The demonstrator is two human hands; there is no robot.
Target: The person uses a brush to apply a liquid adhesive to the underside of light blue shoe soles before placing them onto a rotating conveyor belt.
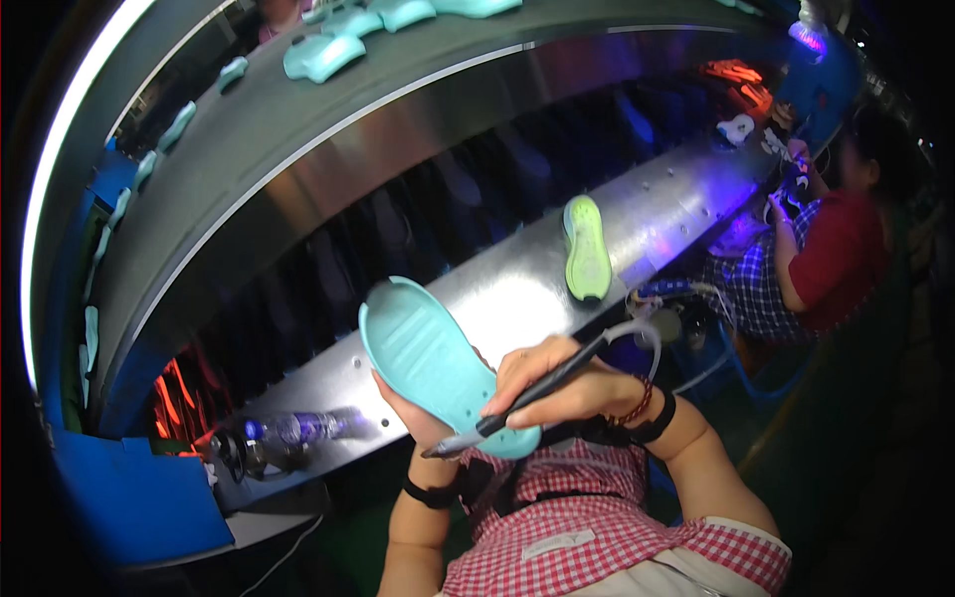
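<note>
A turquoise shoe sole (426, 350), its hollow inner side up, rests tilted in my left hand (410, 410), whose fingers wrap it from below and mostly hide under it. My right hand (559, 380) grips a black glue brush pen (557, 378) with a thin hose running off its back end. The pen crosses over the sole's near end, and its bristle tip (445, 447) sits by the sole's lower left edge, close to my left wrist; I cannot tell if it touches. On the metal bench lies a yellow-green sole (589, 249), apart from both hands.
The metal bench (487, 298) runs along a dark opening with soles inside and a red glow. Above it, a curved conveyor belt (234, 149) carries turquoise soles (323, 58). A clear bottle (303, 428) lies at left. Another person (836, 249) sits working at right.
</note>
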